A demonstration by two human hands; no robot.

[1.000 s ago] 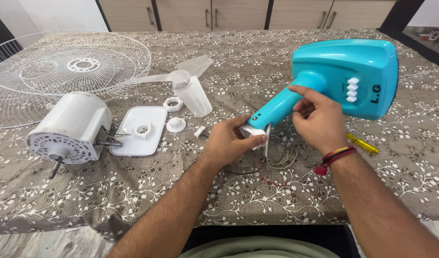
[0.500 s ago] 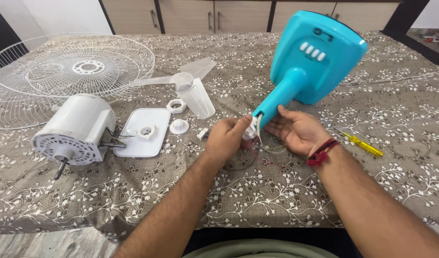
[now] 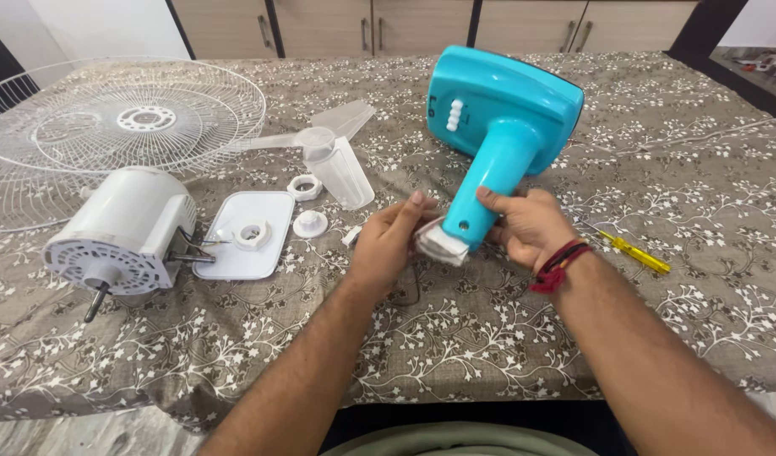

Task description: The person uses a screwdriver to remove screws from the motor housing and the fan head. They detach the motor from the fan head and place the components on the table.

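turquoise fan base — tilted on the table, neck towards the viewer, white fitting at its end.

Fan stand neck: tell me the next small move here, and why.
Probably press the white end piece squarely into the turquoise fan stand neck: the left hand pinches that piece at the neck's end while the right hand grips the neck, and it sits slightly askew.
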